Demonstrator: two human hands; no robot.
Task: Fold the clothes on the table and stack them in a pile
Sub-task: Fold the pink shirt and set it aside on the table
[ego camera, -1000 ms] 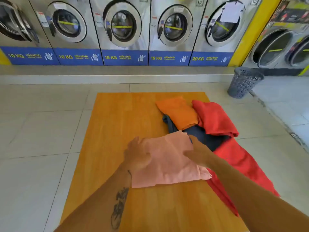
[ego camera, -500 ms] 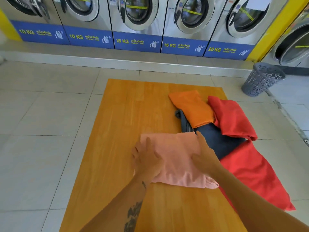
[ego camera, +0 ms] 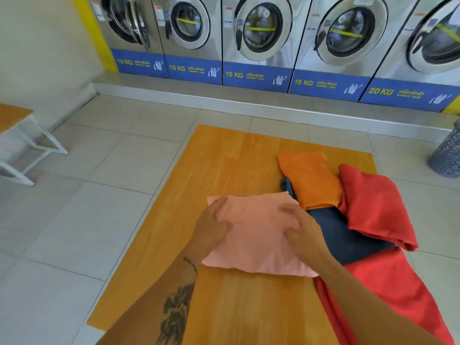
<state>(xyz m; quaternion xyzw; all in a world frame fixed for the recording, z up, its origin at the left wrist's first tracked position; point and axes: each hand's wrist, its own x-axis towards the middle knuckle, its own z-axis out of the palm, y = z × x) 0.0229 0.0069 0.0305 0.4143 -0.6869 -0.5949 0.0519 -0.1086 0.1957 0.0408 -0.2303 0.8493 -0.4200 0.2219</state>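
A folded pink cloth (ego camera: 256, 235) lies on the wooden table (ego camera: 224, 160), near its middle. My left hand (ego camera: 211, 227) curls around the cloth's left edge. My right hand (ego camera: 298, 227) grips its right side, thumb on top. Behind it to the right lies a folded orange cloth (ego camera: 311, 180), resting on a dark navy garment (ego camera: 346, 237). A red garment (ego camera: 373, 207) is loosely folded at the right. Another red cloth (ego camera: 388, 297) spreads over the table's near right edge, partly under my right forearm.
A row of washing machines (ego camera: 258, 33) lines the far wall on a low step. A grey perforated basket (ego camera: 446, 155) stands on the tiled floor at the right. A wooden bench with white legs (ego camera: 17, 120) is at the left.
Both hands shifted from lying flat on top of the pink cloth to grasping its left and right sides. The view turned left and dipped; the bench came into sight.
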